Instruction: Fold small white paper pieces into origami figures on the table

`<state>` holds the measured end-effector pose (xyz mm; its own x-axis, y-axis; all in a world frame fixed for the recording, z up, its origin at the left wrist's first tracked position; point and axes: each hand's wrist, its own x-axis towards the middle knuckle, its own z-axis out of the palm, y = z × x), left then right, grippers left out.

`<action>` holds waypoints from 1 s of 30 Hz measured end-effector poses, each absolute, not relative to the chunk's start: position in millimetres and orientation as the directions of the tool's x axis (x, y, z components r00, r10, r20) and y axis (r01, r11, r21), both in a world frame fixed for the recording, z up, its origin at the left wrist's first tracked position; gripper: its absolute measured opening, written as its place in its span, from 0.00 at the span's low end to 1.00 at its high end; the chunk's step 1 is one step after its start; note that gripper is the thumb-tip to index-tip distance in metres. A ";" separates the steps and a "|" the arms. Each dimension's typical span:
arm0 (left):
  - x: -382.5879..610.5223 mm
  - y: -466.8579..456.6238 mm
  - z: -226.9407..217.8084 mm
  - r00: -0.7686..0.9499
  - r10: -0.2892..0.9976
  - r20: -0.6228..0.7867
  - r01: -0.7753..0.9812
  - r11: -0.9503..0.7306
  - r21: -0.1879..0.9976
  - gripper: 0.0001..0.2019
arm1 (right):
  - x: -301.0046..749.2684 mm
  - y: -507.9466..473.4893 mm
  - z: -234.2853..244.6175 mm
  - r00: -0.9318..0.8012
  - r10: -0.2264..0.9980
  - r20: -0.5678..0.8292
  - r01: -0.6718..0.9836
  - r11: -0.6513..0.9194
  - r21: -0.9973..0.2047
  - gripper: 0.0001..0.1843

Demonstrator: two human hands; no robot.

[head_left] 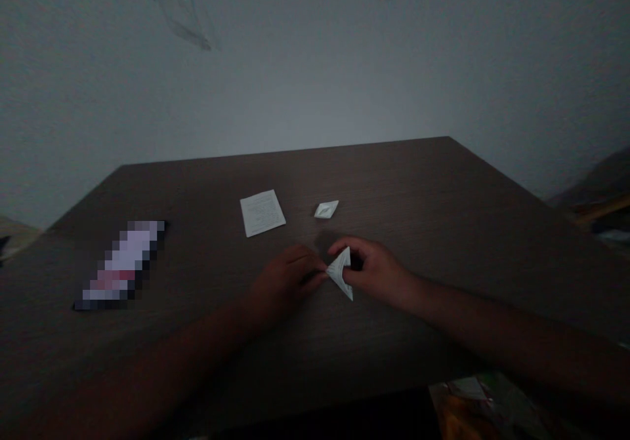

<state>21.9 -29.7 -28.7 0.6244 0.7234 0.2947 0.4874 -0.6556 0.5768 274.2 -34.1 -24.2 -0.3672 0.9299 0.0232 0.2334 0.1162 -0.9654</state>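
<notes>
Both my hands meet over the middle of a dark wooden table (443, 197). My right hand (377, 269) is closed on a small white folded paper piece (340, 273), a pointed triangle shape held up on edge. My left hand (285, 279) has its fingers curled, the fingertips pinching the left corner of the same folded paper. Just beyond my hands lies a small finished folded paper shape (326, 209), like a tiny boat. A flat square sheet of printed white paper (262, 212) lies to its left.
A blurred-out oblong object (123, 263) lies on the table's left part. A pale wall (315, 86) stands behind the table's far edge. Cluttered items (605, 217) show at the right edge, and colourful packaging (472, 404) sits below the table's near edge.
</notes>
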 end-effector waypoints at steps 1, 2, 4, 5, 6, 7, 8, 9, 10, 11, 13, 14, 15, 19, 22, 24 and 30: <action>21.6 -29.7 -28.9 0.630 0.714 0.305 0.476 -0.665 0.575 0.06 | 274.3 -34.1 -24.6 -0.371 0.928 0.028 0.226 0.120 -0.967 0.16; 21.4 -29.7 -28.9 0.633 0.706 0.317 0.465 -0.675 0.572 0.07 | 274.3 -34.1 -25.2 -0.375 0.927 0.032 0.221 0.122 -0.968 0.16; 21.6 -29.8 -28.0 0.637 0.690 0.344 0.444 -0.693 0.568 0.08 | 274.0 -34.0 -26.7 -0.379 0.924 0.037 0.218 0.128 -0.967 0.15; 22.0 -29.9 -27.3 0.637 0.687 0.350 0.436 -0.696 0.571 0.08 | 273.9 -33.9 -27.4 -0.380 0.924 0.040 0.219 0.132 -0.967 0.15; 22.4 -29.9 -26.5 0.636 0.687 0.351 0.431 -0.694 0.576 0.09 | 273.8 -33.8 -28.0 -0.382 0.923 0.041 0.220 0.134 -0.966 0.15; 22.8 -29.7 -25.8 0.634 0.691 0.346 0.429 -0.687 0.586 0.09 | 273.9 -33.7 -28.4 -0.383 0.923 0.044 0.221 0.138 -0.966 0.14; 23.2 -29.3 -25.3 0.632 0.696 0.341 0.426 -0.680 0.597 0.08 | 274.1 -33.6 -28.5 -0.385 0.922 0.049 0.221 0.144 -0.965 0.14; 23.4 -28.7 -25.0 0.629 0.701 0.334 0.424 -0.671 0.609 0.08 | 274.5 -33.5 -28.4 -0.388 0.920 0.054 0.222 0.151 -0.963 0.14; 23.4 -27.9 -24.9 0.624 0.711 0.324 0.428 -0.658 0.620 0.08 | 275.0 -33.3 -28.1 -0.391 0.919 0.061 0.223 0.159 -0.962 0.13; 23.2 -27.0 -24.9 0.619 0.719 0.315 0.432 -0.647 0.629 0.07 | 275.5 -33.1 -27.6 -0.394 0.917 0.068 0.225 0.167 -0.960 0.13; 22.7 -24.9 -24.6 0.610 0.733 0.300 0.444 -0.630 0.637 0.06 | 276.8 -32.3 -26.4 -0.397 0.914 0.083 0.224 0.184 -0.957 0.12; 22.5 -24.0 -24.4 0.609 0.736 0.295 0.449 -0.627 0.637 0.06 | 277.5 -31.9 -25.8 -0.399 0.913 0.091 0.222 0.192 -0.956 0.12; 22.4 -23.3 -24.0 0.610 0.737 0.292 0.452 -0.626 0.635 0.06 | 278.2 -31.3 -25.3 -0.398 0.912 0.100 0.224 0.202 -0.954 0.11; 23.2 -24.2 -22.6 0.611 0.729 0.309 0.449 -0.640 0.623 0.06 | 281.2 -30.0 -24.1 -0.376 0.915 0.144 0.281 0.261 -0.924 0.10; 24.4 -28.9 -23.0 0.584 0.727 0.360 0.435 -0.655 0.618 0.11 | 282.1 -31.0 -23.2 -0.368 0.906 0.207 0.318 0.332 -0.888 0.09; 25.5 -32.8 -23.9 0.578 0.721 0.382 0.421 -0.664 0.618 0.16 | 280.8 -32.3 -22.3 -0.371 0.891 0.262 0.341 0.393 -0.854 0.09; 32.2 -40.0 -24.7 0.571 0.745 0.345 0.424 -0.628 0.653 0.19 | 272.4 -34.3 -20.5 -0.402 0.841 0.362 0.402 0.517 -0.756 0.09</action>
